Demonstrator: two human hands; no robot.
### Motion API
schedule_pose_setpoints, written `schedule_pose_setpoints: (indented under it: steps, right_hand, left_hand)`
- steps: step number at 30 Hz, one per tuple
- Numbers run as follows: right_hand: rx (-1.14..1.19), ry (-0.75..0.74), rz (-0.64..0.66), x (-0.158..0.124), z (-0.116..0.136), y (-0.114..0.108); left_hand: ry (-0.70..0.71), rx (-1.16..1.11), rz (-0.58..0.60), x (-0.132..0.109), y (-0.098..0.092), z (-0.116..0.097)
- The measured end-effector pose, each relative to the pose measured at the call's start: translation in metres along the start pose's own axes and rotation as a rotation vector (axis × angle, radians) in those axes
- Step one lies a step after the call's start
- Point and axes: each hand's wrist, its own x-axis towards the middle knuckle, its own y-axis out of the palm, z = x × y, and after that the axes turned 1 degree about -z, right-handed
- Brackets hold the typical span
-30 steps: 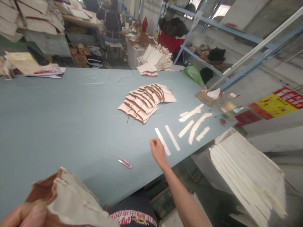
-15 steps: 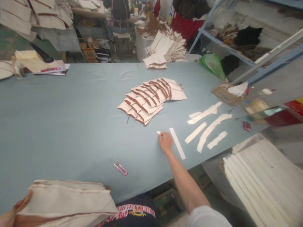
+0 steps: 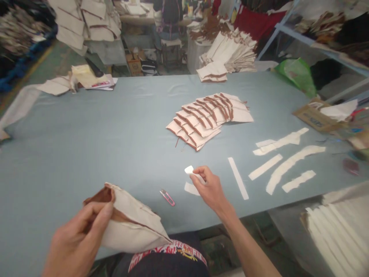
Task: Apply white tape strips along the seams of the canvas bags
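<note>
My left hand [image 3: 83, 231] pinches the brown-lined edge of a cream fabric piece [image 3: 135, 227] at the lower left, which hangs over the table's front edge. Between the thumb and fingers of my right hand [image 3: 209, 186] is a small white piece [image 3: 188, 169], raised a little above the table. Under that hand a short white strip [image 3: 191, 188] shows in part. Pink thread snips [image 3: 167, 197] lie between my hands. Behind them is a fanned row of cream pieces with brown edges [image 3: 198, 123].
Several pale strips [image 3: 265, 167] lie on the blue-green table [image 3: 129, 123] at the right. A cardboard box [image 3: 311, 115] and a green bag [image 3: 296, 75] stand at the right edge. Stacked cream fabric [image 3: 230, 52] is behind the table; folded white material [image 3: 331, 231] is at the lower right.
My left hand has come into view, lifting and turning the cream fabric piece. My right hand has shifted and raised the small white piece. The view has swung left.
</note>
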Motion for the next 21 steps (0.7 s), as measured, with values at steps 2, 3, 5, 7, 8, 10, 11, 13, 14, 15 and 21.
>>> schedule_pose_setpoints:
  steps: [2,3,5,7,8,10,11,13,14,15,21]
  right_hand:
    - [0.046,-0.076,0.039,-0.016,0.045,0.003]
    - [0.073,-0.128,0.062,-0.023,0.065,0.004]
    - [0.124,-0.273,0.103,-0.034,0.102,0.01]
    - [0.142,-0.396,0.145,-0.043,0.132,0.018]
    - [0.139,-0.444,0.168,-0.046,0.144,0.023]
    - [0.116,-0.522,0.214,-0.051,0.162,0.034]
    - [0.096,-0.553,0.234,-0.054,0.169,0.04]
    - [0.046,-0.602,0.258,-0.059,0.179,0.051]
    - [0.02,-0.625,0.266,-0.062,0.183,0.056]
    - [-0.003,-0.646,0.275,-0.065,0.186,0.061]
    - [0.054,-0.489,0.417,-0.08,0.208,0.08]
  left_hand:
    - [0.013,-0.068,0.082,0.001,0.002,0.003]
    - [0.004,-0.115,0.094,0.001,0.003,0.003]
    - [-0.015,-0.233,0.134,0.0,0.003,0.002]
    - [-0.027,-0.334,0.172,-0.003,-0.002,0.0]
    - [-0.02,-0.376,0.201,-0.005,-0.006,0.0]
    - [0.005,-0.464,0.286,-0.008,-0.018,0.001]
    - [0.021,-0.512,0.334,-0.01,-0.025,0.003]
    - [0.043,-0.606,0.408,-0.014,-0.037,0.01]
    - [0.05,-0.639,0.419,-0.016,-0.043,0.014]
    - [0.048,-0.659,0.414,-0.018,-0.047,0.018]
    - [-0.019,-0.606,0.276,-0.028,-0.064,0.03]
